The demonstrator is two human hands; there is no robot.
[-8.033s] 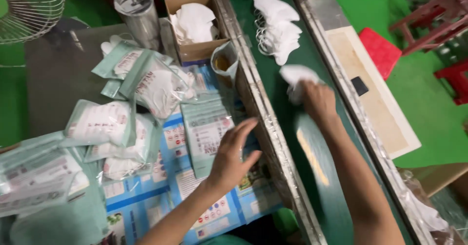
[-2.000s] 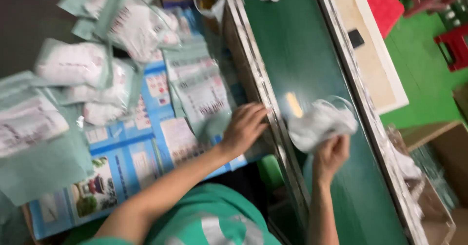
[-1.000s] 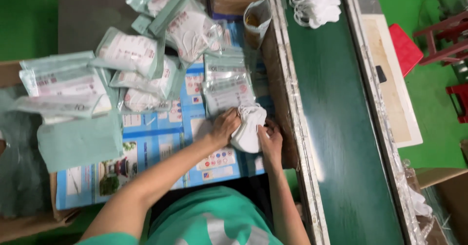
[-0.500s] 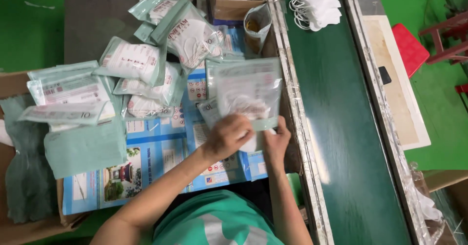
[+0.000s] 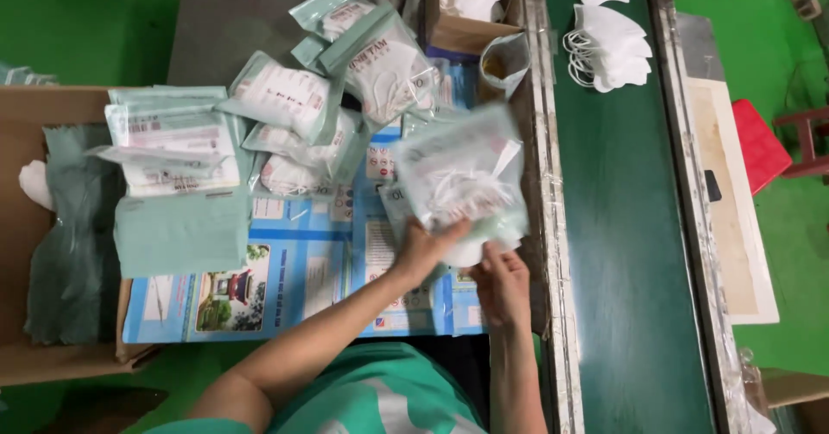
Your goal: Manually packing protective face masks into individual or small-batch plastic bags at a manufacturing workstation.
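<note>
A green conveyor belt (image 5: 622,227) runs along the right side, and only a stack of loose white masks (image 5: 609,50) is seen on it, far from the hands. To the left lies a blue printed sheet (image 5: 294,270) spread over the table, bordered by a cardboard box (image 5: 34,227) holding dark green wrapping. On the sheet a heap of filled pouches (image 5: 285,97) is piled (a good share of the packing, it is judged, is already done), with flat empty pouches (image 5: 173,149) stacked beside it, so more remains to be filled. The pouch in hand (image 5: 462,175) is held up over the sheet's right edge, just beside the belt's rail; a white mask (image 5: 458,194) is visible through its clear face, lying mostly inside. The left hand (image 5: 427,248) is closed in a pinch on the pouch's lower edge, and the right hand (image 5: 499,278) is curled below the mouth, its fingertips touching the bottom. Whether the mouth is sealed cannot be told, so this pouch is judged nearly packed but not finished.
</note>
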